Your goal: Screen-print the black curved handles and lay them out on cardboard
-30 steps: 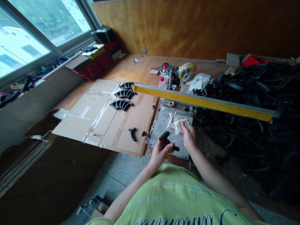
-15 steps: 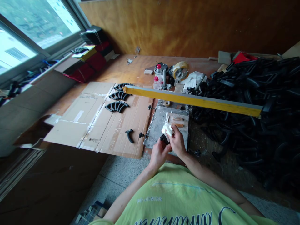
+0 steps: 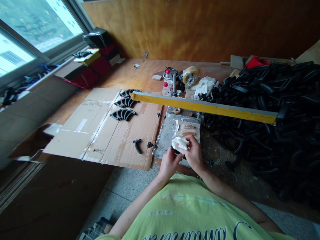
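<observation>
My left hand point(image 3: 169, 162) is closed around a small black part point(image 3: 172, 147), most of which is hidden by the fingers and a cloth. In my right hand point(image 3: 194, 154) is a crumpled white cloth point(image 3: 180, 144), pressed against the black part. Both hands are close together over the near edge of a grey metal plate point(image 3: 163, 135). To the left, a single curved black piece point(image 3: 137, 146) lies on flattened cardboard point(image 3: 125, 150). Farther back on the cardboard, similar curved pieces point(image 3: 123, 114) are set in fanned rows.
A yellow-faced bar point(image 3: 205, 108) crosses above the plate. Bottles with red caps point(image 3: 166, 89) and a tape roll point(image 3: 191, 76) stand behind it. A large heap of black parts point(image 3: 270, 133) fills the right side. Boxes point(image 3: 98, 63) sit by the window.
My right hand has shifted slightly right and down, and the white cloth now spreads over the black part, covering more of it. My left hand stays nearly in place.
</observation>
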Action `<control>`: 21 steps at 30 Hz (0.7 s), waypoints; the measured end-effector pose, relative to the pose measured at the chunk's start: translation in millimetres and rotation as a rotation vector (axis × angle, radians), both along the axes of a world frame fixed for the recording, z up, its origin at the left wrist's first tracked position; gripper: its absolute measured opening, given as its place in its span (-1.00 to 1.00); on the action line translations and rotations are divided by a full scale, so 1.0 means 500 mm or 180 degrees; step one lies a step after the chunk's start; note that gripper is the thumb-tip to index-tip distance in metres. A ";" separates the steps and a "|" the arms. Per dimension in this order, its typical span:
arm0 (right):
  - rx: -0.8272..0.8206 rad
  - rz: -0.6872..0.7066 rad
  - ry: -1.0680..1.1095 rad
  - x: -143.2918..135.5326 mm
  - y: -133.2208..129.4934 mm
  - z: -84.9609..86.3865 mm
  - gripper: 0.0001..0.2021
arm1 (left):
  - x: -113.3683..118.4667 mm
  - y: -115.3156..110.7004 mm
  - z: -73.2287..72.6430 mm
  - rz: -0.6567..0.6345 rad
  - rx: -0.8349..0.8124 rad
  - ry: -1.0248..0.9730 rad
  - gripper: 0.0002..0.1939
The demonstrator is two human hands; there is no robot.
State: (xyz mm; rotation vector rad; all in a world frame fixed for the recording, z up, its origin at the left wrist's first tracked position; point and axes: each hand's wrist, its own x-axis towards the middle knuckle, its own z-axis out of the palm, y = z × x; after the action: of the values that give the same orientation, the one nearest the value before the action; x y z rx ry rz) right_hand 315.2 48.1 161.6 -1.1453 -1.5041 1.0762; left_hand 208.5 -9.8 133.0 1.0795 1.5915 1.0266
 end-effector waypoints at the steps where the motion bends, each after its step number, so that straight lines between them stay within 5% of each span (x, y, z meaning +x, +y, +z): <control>1: 0.0149 0.0026 -0.0113 -0.008 -0.006 0.000 -0.90 | 0.000 -0.002 0.003 -0.0061 -0.0007 0.0352 -0.83; 5: 0.0306 -0.0439 -0.0439 -0.008 0.029 -0.038 -0.92 | 0.002 -0.012 0.025 -0.0161 0.0054 0.0808 -0.84; 9: -0.0492 -0.0976 -0.0122 0.041 0.103 -0.089 -0.78 | 0.006 -0.014 0.040 -0.0196 0.0101 -0.0384 -0.67; 14: -0.1068 -0.1261 0.0959 0.114 0.134 -0.103 -0.66 | 0.000 -0.001 0.045 -0.0122 -0.0358 -0.1847 -0.55; 18: -0.1053 -0.1298 0.0916 0.172 0.152 -0.120 -0.68 | -0.006 0.005 0.040 -0.0197 -0.0548 -0.1963 -0.54; 21: -0.0872 -0.1543 0.0608 0.223 0.214 -0.142 -0.73 | -0.008 0.005 0.014 -0.0126 -0.0855 -0.1730 -0.55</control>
State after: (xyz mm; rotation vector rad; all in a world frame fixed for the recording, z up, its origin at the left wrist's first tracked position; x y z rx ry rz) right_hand 426.6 155.0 90.9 -1.4571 -0.8822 1.0319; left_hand 204.3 -7.2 139.9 0.5804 1.2134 0.9454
